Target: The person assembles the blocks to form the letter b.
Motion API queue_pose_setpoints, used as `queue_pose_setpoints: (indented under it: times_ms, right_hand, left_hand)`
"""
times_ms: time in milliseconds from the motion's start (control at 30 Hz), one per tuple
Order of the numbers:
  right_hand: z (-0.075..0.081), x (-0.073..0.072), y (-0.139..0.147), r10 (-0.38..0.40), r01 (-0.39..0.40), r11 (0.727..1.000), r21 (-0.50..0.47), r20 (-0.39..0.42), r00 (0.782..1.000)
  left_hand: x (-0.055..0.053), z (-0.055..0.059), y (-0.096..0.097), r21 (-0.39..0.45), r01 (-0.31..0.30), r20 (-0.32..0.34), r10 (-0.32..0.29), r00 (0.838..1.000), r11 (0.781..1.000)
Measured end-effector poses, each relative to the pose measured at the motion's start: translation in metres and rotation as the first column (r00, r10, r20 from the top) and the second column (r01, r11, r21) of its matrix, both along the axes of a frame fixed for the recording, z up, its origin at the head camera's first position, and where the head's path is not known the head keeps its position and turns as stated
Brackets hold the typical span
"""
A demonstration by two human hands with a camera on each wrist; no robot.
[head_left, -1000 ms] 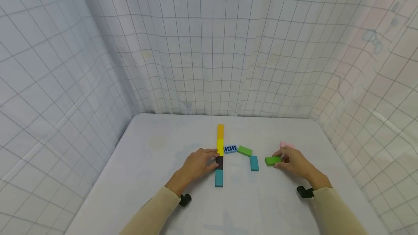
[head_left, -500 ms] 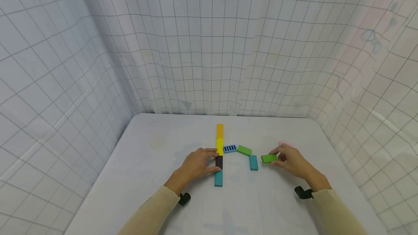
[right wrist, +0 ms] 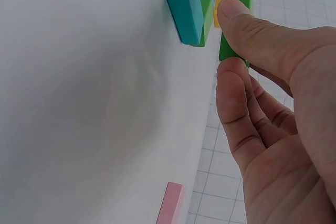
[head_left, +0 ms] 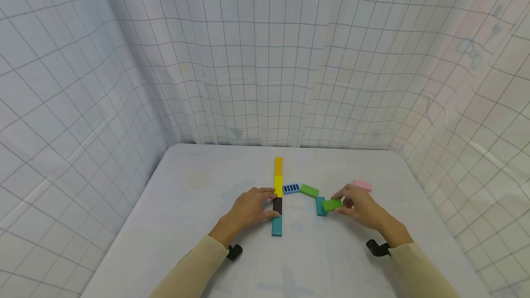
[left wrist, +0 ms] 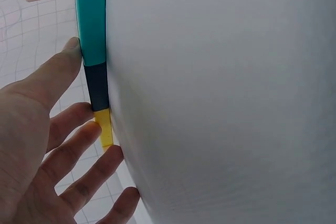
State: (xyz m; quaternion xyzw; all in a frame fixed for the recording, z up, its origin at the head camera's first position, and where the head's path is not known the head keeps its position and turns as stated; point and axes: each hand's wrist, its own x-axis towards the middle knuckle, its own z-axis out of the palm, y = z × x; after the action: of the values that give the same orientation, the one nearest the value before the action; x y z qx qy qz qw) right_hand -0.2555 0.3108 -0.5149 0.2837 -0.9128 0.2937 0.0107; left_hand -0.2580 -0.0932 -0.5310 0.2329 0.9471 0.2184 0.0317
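Note:
My right hand (head_left: 359,206) pinches a bright green block (head_left: 332,205) between thumb and fingertips, lifted off the table. In the head view the block overlaps a teal block (head_left: 320,206). My left hand (head_left: 250,208) rests at the left side of a straight row of blocks, fingers loosely spread. This row runs from an orange block (head_left: 279,166) through a yellow block (head_left: 278,185) and a black block (head_left: 277,205) to a nearer teal block (head_left: 276,226). In the left wrist view its thumb (left wrist: 67,59) touches that teal block's side.
A blue block with dark stripes (head_left: 291,188) lies against the row's right side, followed by a green block (head_left: 309,191) set at an angle. Behind my right hand lies a pink block (head_left: 362,185). Gridded white curtains (head_left: 265,82) enclose the white table (head_left: 198,164) at the back and sides.
My right hand has lifted the bright green block and carried it left, over the teal block. More of the pink block shows. The left thumb has shifted slightly toward the near teal block.

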Motion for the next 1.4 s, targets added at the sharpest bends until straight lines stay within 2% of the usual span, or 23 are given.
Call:
queue_pose_setpoints:
  times_ms: [567,833,1067,1400]
  right_hand:
    - [0.002,0.01,-0.028,0.045,-0.044,0.999,-0.006,0.058,0.997]
    - [-0.002,0.014,-0.037,0.111,-0.111,0.994,-0.024,0.022,0.994]
    - [-0.003,0.017,-0.045,0.129,-0.129,0.992,-0.008,0.043,0.991]
    - [-0.008,0.017,-0.058,0.163,-0.163,0.987,0.007,0.019,0.986]
  left_hand:
    - [0.0,0.0,0.0,0.017,-0.004,-0.003,0.004,1.0,1.0]
    - [-0.001,0.0,0.0,0.014,-0.004,0.001,0.004,1.0,1.0]
    - [-0.002,-0.001,0.001,0.0,-0.014,0.003,0.014,1.0,1.0]
    - [-0.002,-0.002,0.0,0.001,-0.008,0.001,0.008,1.0,1.0]
